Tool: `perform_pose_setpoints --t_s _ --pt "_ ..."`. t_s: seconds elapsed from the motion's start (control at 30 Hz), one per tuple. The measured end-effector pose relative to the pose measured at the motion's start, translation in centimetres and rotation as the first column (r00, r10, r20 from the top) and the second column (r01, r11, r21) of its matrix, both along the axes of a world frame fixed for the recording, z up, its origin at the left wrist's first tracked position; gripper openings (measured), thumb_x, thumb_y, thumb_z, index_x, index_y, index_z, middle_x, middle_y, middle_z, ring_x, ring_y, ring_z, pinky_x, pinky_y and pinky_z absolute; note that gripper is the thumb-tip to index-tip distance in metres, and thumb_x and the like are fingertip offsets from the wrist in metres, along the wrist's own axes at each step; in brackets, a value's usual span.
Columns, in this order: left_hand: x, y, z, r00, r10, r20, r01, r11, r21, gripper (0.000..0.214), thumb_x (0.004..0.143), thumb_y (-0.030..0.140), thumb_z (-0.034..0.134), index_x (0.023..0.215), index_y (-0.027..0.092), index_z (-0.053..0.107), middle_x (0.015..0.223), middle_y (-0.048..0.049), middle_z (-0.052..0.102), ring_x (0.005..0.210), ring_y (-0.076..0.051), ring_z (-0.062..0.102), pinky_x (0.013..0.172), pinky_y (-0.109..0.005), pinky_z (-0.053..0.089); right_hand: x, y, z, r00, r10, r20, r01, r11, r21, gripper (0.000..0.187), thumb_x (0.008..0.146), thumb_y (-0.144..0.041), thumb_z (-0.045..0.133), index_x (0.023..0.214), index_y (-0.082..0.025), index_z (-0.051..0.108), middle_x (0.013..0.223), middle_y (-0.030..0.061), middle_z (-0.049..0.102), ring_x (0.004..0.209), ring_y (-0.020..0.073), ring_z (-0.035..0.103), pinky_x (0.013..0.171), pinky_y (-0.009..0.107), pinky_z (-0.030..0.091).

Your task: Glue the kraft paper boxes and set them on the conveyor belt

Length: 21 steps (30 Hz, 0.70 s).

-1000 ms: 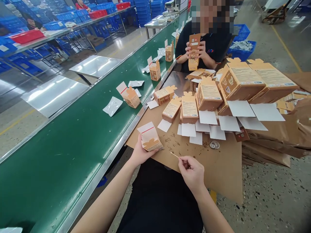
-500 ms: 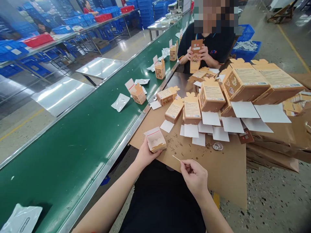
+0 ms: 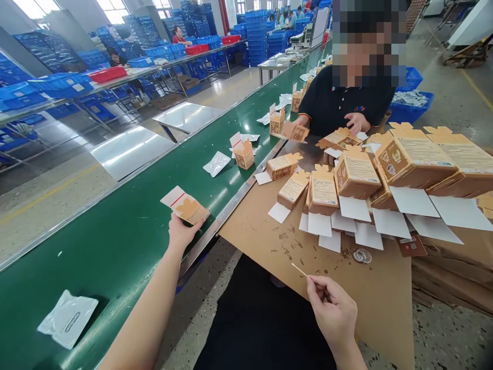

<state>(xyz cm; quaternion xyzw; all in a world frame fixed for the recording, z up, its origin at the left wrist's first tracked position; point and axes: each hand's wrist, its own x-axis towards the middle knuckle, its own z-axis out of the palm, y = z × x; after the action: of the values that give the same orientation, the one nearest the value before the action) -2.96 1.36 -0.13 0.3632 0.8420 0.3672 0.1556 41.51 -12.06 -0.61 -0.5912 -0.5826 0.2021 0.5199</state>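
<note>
My left hand (image 3: 180,232) grips a small tan carton (image 3: 187,206) with an open white flap, holding it over the near edge of the green conveyor belt (image 3: 115,241). Low at the right, my right hand (image 3: 333,309) pinches a thin wooden stick (image 3: 299,270) above the brown cardboard sheet (image 3: 370,293) on my lap. A small shiny ring (image 3: 362,255) lies on that sheet. Rows of tan cartons (image 3: 323,187) with white flaps are laid out beyond it.
Several open cartons (image 3: 243,152) and clear plastic pouches (image 3: 216,163) ride on the belt; another pouch (image 3: 67,318) lies near the left. A person in a dark shirt (image 3: 346,100) sits across, handling cartons. Blue crates (image 3: 408,100) and metal tables (image 3: 131,149) stand around.
My left hand carried the carton from the cardboard sheet leftwards onto the belt. The right hand with the stick kept its place. The person opposite lowered the carton and reached toward the belt.
</note>
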Motion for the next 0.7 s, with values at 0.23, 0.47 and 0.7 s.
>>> perform_pose_setpoints --t_s 0.23,0.47,0.7 --pt "-0.1 0.0 -1.0 0.998 0.056 -0.014 -0.054 0.989 0.138 0.094 0.059 0.05 0.106 0.136 0.028 0.056 0.139 -0.0139 0.068 0.151 -0.046 0.063 0.13 -0.071 0.05 2.2 -0.5 -0.1 0.998 -0.048 0.039 0.05 0.998 -0.042 0.038 0.109 -0.049 0.077 0.081 -0.025 0.084 0.065 0.0008 0.069 0.05 0.0137 0.061 0.051 0.022 0.056" --pt "3.9 1.1 -1.3 0.993 0.059 -0.107 0.016 0.81 0.586 0.058 0.076 0.045 0.089 0.122 0.027 0.058 0.123 -0.0056 0.06 0.113 -0.028 0.069 0.108 -0.053 0.062 6.1 -2.6 0.5 0.97 -0.239 0.038 0.241 0.97 -0.034 0.039 0.103 -0.056 0.088 0.084 -0.022 0.088 0.071 0.0054 0.079 0.054 0.0171 0.072 0.059 0.022 0.065" --pt "15.1 17.6 5.0 0.847 -0.529 -0.051 0.497 0.754 0.429 0.041 0.097 0.04 0.072 0.134 0.024 0.071 0.139 -0.0141 0.073 0.138 -0.032 0.069 0.119 -0.047 0.056 4.7 -1.8 2.8 0.966 -0.256 -0.037 0.258 0.963 0.08 0.041 0.103 -0.058 0.089 0.081 -0.023 0.088 0.067 0.0038 0.076 0.049 0.0149 0.066 0.051 0.022 0.061"
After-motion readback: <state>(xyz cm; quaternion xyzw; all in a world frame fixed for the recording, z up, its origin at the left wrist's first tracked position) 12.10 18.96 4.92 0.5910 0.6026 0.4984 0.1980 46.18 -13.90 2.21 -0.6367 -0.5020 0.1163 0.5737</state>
